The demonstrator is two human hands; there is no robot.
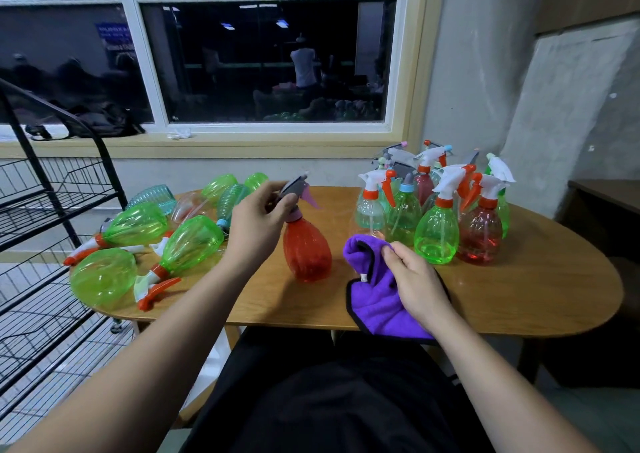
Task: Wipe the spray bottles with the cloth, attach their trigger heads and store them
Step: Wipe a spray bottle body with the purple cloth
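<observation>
Beside standing bottles (436, 234), left hand (256, 222) gripping trigger head (297, 189), right hand (417, 279) clutching cloth (375, 302), rack (59, 210) leftward

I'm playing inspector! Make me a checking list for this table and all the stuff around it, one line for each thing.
Surface: wooden table, rounded ends.
Job's things: red bottle stands upright mid-table with a grey trigger head on top; purple cloth at the near edge.
Clutter: lying bottles, mostly green, on the left; upright bottles with heads on, on the right.
Grippers: left hand pinches the trigger head; right hand holds the purple cloth.
Cables: nothing seen.
Surroundings: black wire rack at left; dark window behind; black bag on the sill.
</observation>
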